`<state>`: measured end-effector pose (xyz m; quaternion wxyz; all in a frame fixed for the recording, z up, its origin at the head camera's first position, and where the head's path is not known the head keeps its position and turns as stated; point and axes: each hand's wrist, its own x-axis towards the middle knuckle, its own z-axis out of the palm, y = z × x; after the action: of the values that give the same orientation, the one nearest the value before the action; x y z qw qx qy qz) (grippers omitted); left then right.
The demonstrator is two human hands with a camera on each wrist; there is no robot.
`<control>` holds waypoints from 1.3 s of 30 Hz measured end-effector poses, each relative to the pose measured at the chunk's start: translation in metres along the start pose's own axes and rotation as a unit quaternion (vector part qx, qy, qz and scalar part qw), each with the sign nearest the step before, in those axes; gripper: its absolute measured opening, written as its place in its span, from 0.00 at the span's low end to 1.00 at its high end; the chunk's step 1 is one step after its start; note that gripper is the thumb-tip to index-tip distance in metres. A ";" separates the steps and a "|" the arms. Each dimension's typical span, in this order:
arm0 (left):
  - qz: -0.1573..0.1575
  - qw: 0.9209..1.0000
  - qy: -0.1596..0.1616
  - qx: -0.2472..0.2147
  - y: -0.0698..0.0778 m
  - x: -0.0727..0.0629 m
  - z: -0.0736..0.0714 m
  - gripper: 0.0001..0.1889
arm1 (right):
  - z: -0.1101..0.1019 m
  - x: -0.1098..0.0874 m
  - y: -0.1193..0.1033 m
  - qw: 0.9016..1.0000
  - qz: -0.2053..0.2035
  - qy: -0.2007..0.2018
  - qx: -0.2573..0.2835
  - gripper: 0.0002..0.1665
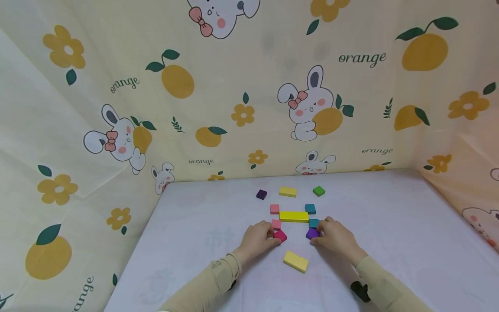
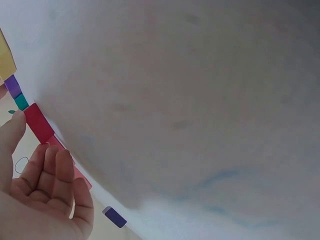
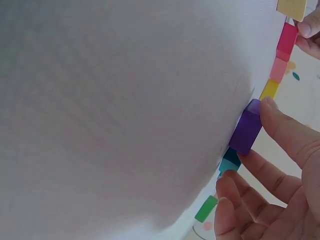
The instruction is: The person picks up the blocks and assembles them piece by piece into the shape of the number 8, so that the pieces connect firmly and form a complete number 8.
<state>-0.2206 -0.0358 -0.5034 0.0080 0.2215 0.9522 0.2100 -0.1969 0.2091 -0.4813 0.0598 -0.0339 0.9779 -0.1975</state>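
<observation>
My left hand pinches a red block between thumb and fingertips; the left wrist view shows the red block at the thumb tip, with the other fingers loosely bent. Opposite it, a purple block sits between the thumb and index finger of my right hand. A long yellow block lies just beyond, between two pink blocks on the left and two teal blocks on the right. The red block is beside the nearer pink one, the purple block beside the nearer teal one.
Closer to me lies a tilted pale yellow block. Farther back are a dark purple block, another pale yellow block and a green block. A patterned cloth hangs behind the white table.
</observation>
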 end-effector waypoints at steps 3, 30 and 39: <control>0.000 1.000 0.000 -0.003 0.000 0.000 -0.001 0.14 | -0.001 0.000 -0.001 1.000 0.004 -0.006 0.000 0.23; -0.009 1.000 -0.004 0.003 0.001 0.000 -0.001 0.14 | -0.002 -0.005 -0.010 1.000 -0.016 0.024 0.001 0.17; -0.015 1.000 -0.010 -0.001 0.001 0.001 0.000 0.15 | 0.000 -0.014 -0.024 0.992 -0.126 -0.004 0.011 0.14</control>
<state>-0.2209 -0.0348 -0.5027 0.0208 0.2092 0.9551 0.2088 -0.1816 0.1884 -0.4702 0.0384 -0.1573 0.9633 -0.2141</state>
